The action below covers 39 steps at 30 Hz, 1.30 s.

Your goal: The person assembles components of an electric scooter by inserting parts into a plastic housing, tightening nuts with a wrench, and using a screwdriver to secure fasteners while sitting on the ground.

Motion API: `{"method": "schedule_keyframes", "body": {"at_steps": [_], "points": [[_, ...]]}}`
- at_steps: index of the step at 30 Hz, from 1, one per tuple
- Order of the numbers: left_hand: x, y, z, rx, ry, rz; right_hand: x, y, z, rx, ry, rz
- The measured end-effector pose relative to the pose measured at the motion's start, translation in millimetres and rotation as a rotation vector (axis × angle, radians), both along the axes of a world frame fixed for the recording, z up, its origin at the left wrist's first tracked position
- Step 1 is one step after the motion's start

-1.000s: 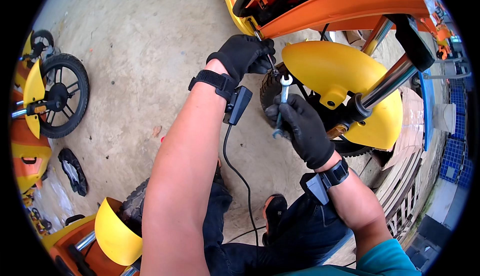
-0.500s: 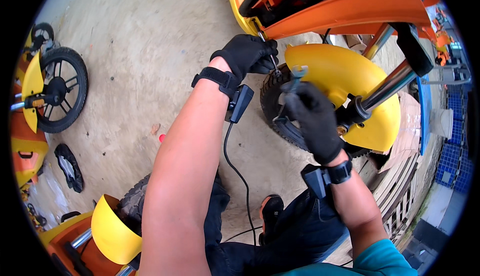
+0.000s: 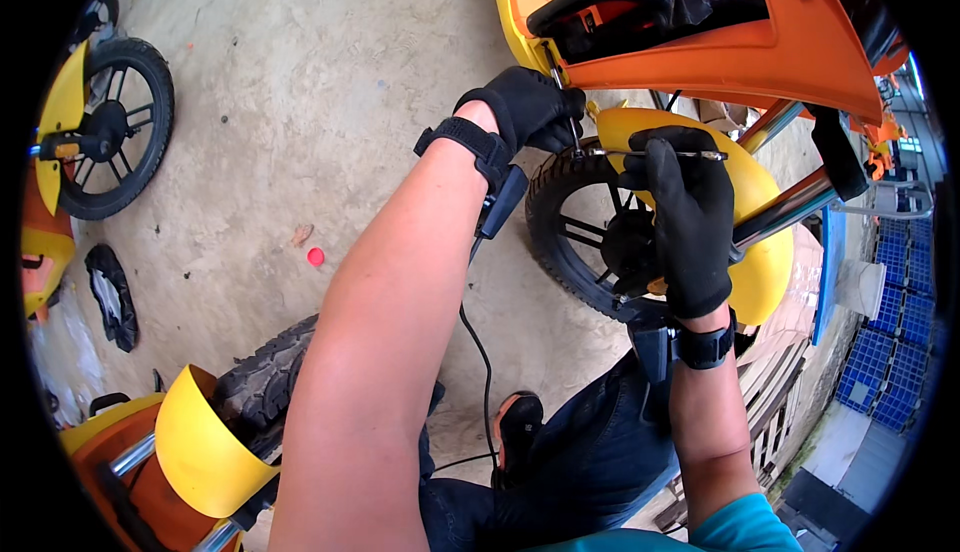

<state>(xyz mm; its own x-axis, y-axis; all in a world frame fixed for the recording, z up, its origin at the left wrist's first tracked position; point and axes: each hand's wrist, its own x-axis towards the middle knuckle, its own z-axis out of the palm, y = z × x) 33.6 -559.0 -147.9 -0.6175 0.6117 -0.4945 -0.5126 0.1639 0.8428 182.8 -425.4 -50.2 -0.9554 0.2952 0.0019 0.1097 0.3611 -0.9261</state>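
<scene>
My left hand (image 3: 528, 110), in a black glove, is closed round a slim metal rod (image 3: 553, 64). The rod's upper part lies against the edge of the orange and yellow vehicle body (image 3: 690, 64), and its lower tip pokes out below my fingers. My right hand (image 3: 692, 222), also gloved, pinches a metal wrench (image 3: 714, 155) lying roughly level. The wrench's left end meets or nearly meets the rod's tip; I cannot tell if they touch. Just below is a black spoked wheel (image 3: 560, 222) under a yellow fender (image 3: 770, 187), partly hidden by my right hand.
A chrome fork tube (image 3: 795, 207) slants beside my right hand. A black cable (image 3: 478, 342) hangs from my left wrist device. At left are another wheel (image 3: 118, 132) and a black bag (image 3: 112, 297); a yellow fender (image 3: 205, 447) stands near lower left. Wooden slats (image 3: 770, 392) lie right.
My right hand has turned, bringing the wrench from upright to nearly level beside the rod's tip. My left hand keeps its hold on the rod. The whole view has shifted slightly.
</scene>
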Motion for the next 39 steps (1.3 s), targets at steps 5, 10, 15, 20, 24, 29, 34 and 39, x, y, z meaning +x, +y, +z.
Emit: {"method": "schedule_keyframes", "body": {"at_steps": [5,10,15,20,24,29,34,39], "points": [[0.5,0.8,1.5,0.014,-0.025,0.025,-10.5,-0.4,-5.1,0.144,-0.048,-0.048],[0.8,1.3,1.2,0.027,-0.026,0.041,-14.9,4.2,-3.9,0.158,-0.07,-0.026],[0.0,1.0,1.0,0.017,-0.019,0.025,-16.6,14.3,-5.6,0.565,-0.022,0.156],[0.7,1.2,2.0,0.007,0.013,0.025,-23.3,22.8,-4.7,1.043,0.105,0.434],[1.4,1.2,4.1,-0.003,0.005,0.032,-29.6,12.9,-1.5,0.896,0.021,0.403],[2.3,-0.1,6.8,0.015,0.004,0.027,-31.1,-9.4,1.5,0.452,-0.13,0.177],[1.4,1.7,4.8,-0.033,0.028,0.035,-36.8,-10.7,-1.1,0.661,-0.034,0.331],[0.1,3.6,-0.8,-0.036,0.042,0.01,-30.3,8.3,-2.8,1.027,0.259,0.582]]}}
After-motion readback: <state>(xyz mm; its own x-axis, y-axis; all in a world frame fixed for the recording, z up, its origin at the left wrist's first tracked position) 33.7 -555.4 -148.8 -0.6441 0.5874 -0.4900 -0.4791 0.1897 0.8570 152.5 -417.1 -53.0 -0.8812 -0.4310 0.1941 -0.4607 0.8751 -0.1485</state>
